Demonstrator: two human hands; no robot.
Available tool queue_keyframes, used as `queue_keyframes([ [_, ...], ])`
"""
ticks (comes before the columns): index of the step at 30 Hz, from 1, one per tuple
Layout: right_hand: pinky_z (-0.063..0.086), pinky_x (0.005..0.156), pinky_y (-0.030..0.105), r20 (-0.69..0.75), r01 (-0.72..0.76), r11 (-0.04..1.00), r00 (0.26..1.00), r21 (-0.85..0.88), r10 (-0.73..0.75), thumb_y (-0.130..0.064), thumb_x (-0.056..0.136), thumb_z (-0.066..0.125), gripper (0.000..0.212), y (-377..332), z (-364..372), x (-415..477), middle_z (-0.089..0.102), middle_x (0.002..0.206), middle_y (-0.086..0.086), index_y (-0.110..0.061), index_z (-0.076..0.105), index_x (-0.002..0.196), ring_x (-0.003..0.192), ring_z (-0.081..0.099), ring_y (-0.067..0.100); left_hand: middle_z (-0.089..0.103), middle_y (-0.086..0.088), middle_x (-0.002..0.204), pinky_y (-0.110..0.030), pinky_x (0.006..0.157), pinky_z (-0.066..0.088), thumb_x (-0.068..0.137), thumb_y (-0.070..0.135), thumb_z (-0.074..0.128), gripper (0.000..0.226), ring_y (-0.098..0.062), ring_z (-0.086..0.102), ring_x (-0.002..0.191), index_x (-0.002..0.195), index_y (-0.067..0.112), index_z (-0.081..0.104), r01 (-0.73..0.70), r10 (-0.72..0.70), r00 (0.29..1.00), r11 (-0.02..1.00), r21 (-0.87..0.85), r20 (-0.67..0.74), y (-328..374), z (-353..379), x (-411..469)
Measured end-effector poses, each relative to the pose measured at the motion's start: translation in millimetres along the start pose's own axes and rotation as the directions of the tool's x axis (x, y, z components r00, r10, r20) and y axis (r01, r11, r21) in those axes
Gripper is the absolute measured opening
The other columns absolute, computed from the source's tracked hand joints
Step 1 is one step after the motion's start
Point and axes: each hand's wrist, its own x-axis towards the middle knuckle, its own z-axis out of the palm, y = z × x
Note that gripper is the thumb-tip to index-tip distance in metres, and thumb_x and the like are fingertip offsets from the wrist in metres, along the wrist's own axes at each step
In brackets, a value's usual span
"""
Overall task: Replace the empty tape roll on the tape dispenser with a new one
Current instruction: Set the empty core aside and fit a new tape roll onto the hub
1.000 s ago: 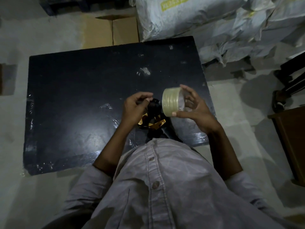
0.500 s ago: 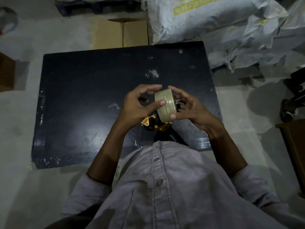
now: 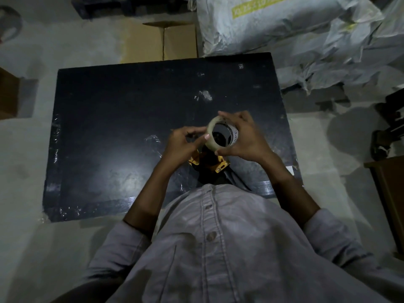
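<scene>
A full roll of clear tape (image 3: 212, 138) is held above the black table (image 3: 122, 119), its open core facing up at me. My right hand (image 3: 244, 138) wraps around the roll's right side, fingers over the top and thumb under the rim. My left hand (image 3: 185, 145) touches the roll's left edge with its thumb, the other fingers curled. Beneath both hands lies the yellow and black tape dispenser (image 3: 218, 166) on the table, mostly hidden by the hands and the roll.
A cardboard box (image 3: 161, 42) stands on the floor behind the table. Large grey sacks (image 3: 284, 25) are piled at the back right. A brown wooden piece (image 3: 387, 193) stands at the right edge, dark objects (image 3: 391, 127) above it. My shirt fills the lower view.
The roll has turned so its open core faces up, and both hands shifted slightly right over the dispenser. My left hand went from pinching at the dispenser to touching the roll.
</scene>
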Motion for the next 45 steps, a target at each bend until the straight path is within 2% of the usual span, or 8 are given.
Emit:
queue_keyframes([
  [3, 0.063, 0.092, 0.049, -0.059, -0.016, 0.983, 0.998, -0.185, 0.005, -0.060, 0.056, 0.101, 0.122, -8.4, 10.8, 9.3, 0.044, 0.146, 0.000, -0.043, 0.044, 0.162, 0.131, 0.057, 0.023, 0.083, -0.001, 0.120, -0.043, 0.102, 0.065, 0.096, 0.027, 0.087, 0.037, -0.015, 0.079, 0.113, 0.130, 0.014, 0.081, 0.103, -0.101, 0.994, 0.993, -0.059, 0.040, -1.5, 2.2, 16.8],
  [8, 0.059, 0.084, 0.042, -0.128, -0.069, 0.959, 0.991, -0.275, 0.034, -0.064, 0.064, 0.096, 0.117, -16.7, 29.1, 21.1, 0.043, 0.147, 0.005, -0.036, 0.042, 0.165, 0.130, 0.057, 0.031, 0.082, 0.002, 0.096, -0.024, 0.069, 0.058, 0.095, 0.021, 0.087, 0.010, -0.003, 0.077, 0.081, 0.104, 0.018, 0.085, 0.153, -0.154, 0.988, 0.988, -0.018, -0.033, -6.8, 3.7, 51.5],
  [15, 0.061, 0.092, 0.050, -0.096, -0.177, 0.948, 0.983, -0.265, 0.157, -0.071, 0.064, 0.095, 0.120, -4.7, 53.1, 15.8, 0.043, 0.148, 0.011, -0.032, 0.042, 0.164, 0.128, 0.060, 0.040, 0.085, -0.002, 0.100, -0.049, 0.094, 0.068, 0.096, 0.021, 0.085, 0.009, -0.020, 0.081, 0.099, 0.103, 0.015, 0.088, 0.197, -0.200, 0.980, 0.963, 0.184, 0.001, -36.7, 8.3, 84.1],
  [21, 0.057, 0.097, 0.052, -0.088, -0.219, 0.944, 0.975, -0.246, 0.204, -0.072, 0.065, 0.095, 0.120, -1.8, 61.3, 14.0, 0.046, 0.148, 0.014, -0.029, 0.043, 0.164, 0.128, 0.061, 0.043, 0.086, -0.002, 0.103, -0.045, 0.098, 0.066, 0.094, 0.018, 0.088, 0.015, -0.019, 0.081, 0.101, 0.108, 0.013, 0.088, 0.198, -0.210, 0.977, 0.959, 0.204, 0.043, -49.6, 7.4, 88.1],
  [26, 0.055, 0.104, 0.049, 0.045, -0.207, 0.949, 0.973, -0.239, 0.224, -0.054, 0.062, 0.104, 0.129, -1.7, 49.2, 19.7, 0.041, 0.154, 0.015, -0.025, 0.038, 0.169, 0.136, 0.058, 0.041, 0.085, -0.006, 0.105, -0.031, 0.086, 0.067, 0.097, 0.008, 0.082, 0.018, -0.017, 0.082, 0.100, 0.113, 0.002, 0.085, 0.223, -0.237, 0.959, 0.969, 0.103, 0.157, -43.7, -7.2, 93.2],
  [30, 0.056, 0.106, 0.051, 0.090, -0.227, 0.947, 0.963, -0.229, 0.253, -0.043, 0.059, 0.108, 0.133, -1.0, 40.8, 19.8, 0.037, 0.160, 0.016, -0.023, 0.037, 0.169, 0.141, 0.053, 0.040, 0.084, -0.012, 0.114, -0.034, 0.094, 0.066, 0.096, 0.011, 0.083, 0.028, -0.024, 0.081, 0.111, 0.121, -0.002, 0.082, 0.255, -0.254, 0.950, 0.967, 0.015, 0.184, -41.9, -19.6, 97.7],
  [36, 0.057, 0.107, 0.052, 0.081, -0.239, 0.951, 0.962, -0.197, 0.259, -0.037, 0.053, 0.110, 0.133, -2.4, 40.9, 18.7, 0.037, 0.161, 0.016, -0.022, 0.041, 0.166, 0.142, 0.053, 0.042, 0.084, -0.004, 0.097, -0.012, 0.064, 0.057, 0.090, 0.010, 0.088, 0.030, -0.001, 0.080, 0.081, 0.114, -0.007, 0.081, 0.252, -0.260, 0.948, 0.966, 0.066, 0.182, -38.3, -9.5, 97.3],
  [45, 0.057, 0.108, 0.053, 0.074, -0.256, 0.953, 0.960, -0.162, 0.271, -0.039, 0.052, 0.110, 0.133, 0.9, 41.3, 16.0, 0.042, 0.156, 0.016, -0.024, 0.043, 0.166, 0.136, 0.057, 0.041, 0.084, -0.001, 0.088, -0.014, 0.059, 0.057, 0.081, 0.014, 0.097, 0.018, -0.002, 0.079, 0.073, 0.092, 0.007, 0.086, 0.296, -0.321, 0.937, 0.939, 0.177, 0.137, -36.6, -4.5, 109.1],
])
